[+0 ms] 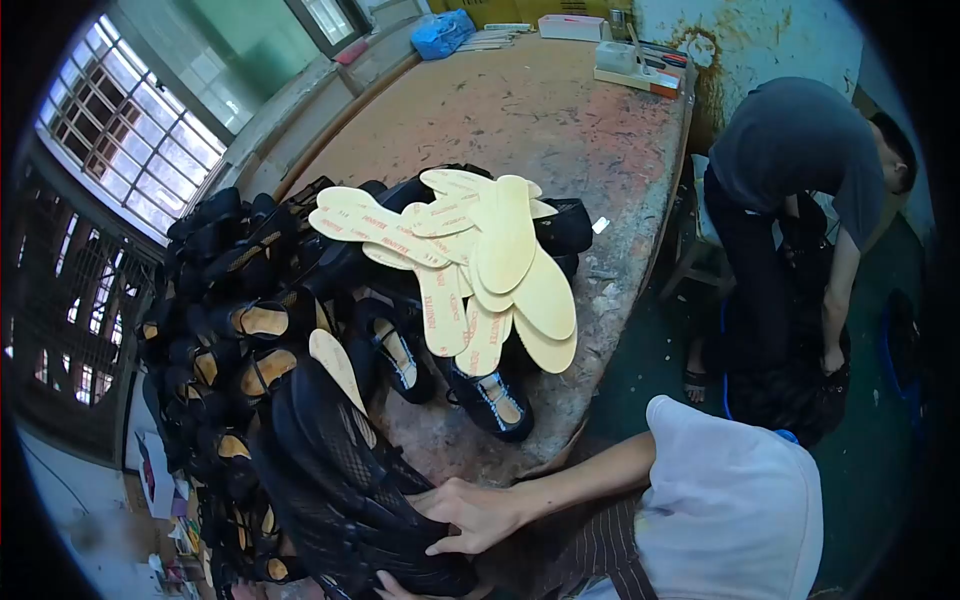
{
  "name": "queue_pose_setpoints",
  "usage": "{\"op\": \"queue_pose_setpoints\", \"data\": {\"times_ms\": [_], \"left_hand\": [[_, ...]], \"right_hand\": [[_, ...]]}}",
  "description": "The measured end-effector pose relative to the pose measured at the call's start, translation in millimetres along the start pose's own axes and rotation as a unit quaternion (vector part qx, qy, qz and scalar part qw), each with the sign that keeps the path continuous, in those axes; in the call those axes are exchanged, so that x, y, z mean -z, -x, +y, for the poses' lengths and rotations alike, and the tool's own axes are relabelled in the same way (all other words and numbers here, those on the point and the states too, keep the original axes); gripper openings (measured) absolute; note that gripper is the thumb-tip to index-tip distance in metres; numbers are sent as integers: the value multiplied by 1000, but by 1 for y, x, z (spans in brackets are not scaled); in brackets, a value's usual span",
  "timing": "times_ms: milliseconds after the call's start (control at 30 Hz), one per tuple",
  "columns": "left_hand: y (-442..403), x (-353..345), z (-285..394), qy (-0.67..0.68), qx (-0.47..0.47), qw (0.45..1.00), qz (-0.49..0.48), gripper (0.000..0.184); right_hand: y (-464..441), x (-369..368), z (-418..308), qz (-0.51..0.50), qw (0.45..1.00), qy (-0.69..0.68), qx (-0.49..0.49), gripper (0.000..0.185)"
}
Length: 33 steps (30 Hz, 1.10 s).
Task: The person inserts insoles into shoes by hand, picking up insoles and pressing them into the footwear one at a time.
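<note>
A bundle of black mesh shoes [340, 480] lies at the lower centre. My right hand [470, 515] grips its right side, with the fingers tucked among the black material and the thumb outside. At the bottom edge, fingers of my left hand [393, 588] press against the same bundle; the rest of that hand is out of frame. One pale insole [337, 368] sticks up behind the bundle. Beyond it, several cream insoles with red print [505, 235] are heaped on black shoes. Two black shoes with light blue stitching, one of them nearer the edge [497, 405], rest below the heap.
Many black shoes [265, 320] are piled along the left of the worn table [520, 110]. A blue bag [442, 35] and a tray of tools [640, 72] stand at its far side. To the right, another person [800, 150] bends over dark items near the floor.
</note>
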<state>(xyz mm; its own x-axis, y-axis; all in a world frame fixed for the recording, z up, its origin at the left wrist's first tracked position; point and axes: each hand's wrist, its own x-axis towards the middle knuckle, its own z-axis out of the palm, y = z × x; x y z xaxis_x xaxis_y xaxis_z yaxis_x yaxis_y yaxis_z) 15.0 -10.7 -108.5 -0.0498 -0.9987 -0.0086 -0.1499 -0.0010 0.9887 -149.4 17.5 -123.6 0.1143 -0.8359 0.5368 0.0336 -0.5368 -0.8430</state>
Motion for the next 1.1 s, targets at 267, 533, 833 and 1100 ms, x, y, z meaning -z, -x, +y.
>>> {"op": "queue_pose_setpoints", "data": {"times_ms": [267,533,833,1100], "left_hand": [[-29,-111,136,10,-256,955,-148,82],[-156,-405,185,-2,-276,876,-395,69],[-223,-556,76,-342,-79,858,-376,118],[-261,-518,105,-270,152,829,-465,85]], "right_hand": [[-35,236,-114,272,960,63,22,43],[-19,503,-46,353,932,-70,38,46],[44,605,80,389,870,66,-296,63],[6,459,81,229,674,667,-221,109]]}}
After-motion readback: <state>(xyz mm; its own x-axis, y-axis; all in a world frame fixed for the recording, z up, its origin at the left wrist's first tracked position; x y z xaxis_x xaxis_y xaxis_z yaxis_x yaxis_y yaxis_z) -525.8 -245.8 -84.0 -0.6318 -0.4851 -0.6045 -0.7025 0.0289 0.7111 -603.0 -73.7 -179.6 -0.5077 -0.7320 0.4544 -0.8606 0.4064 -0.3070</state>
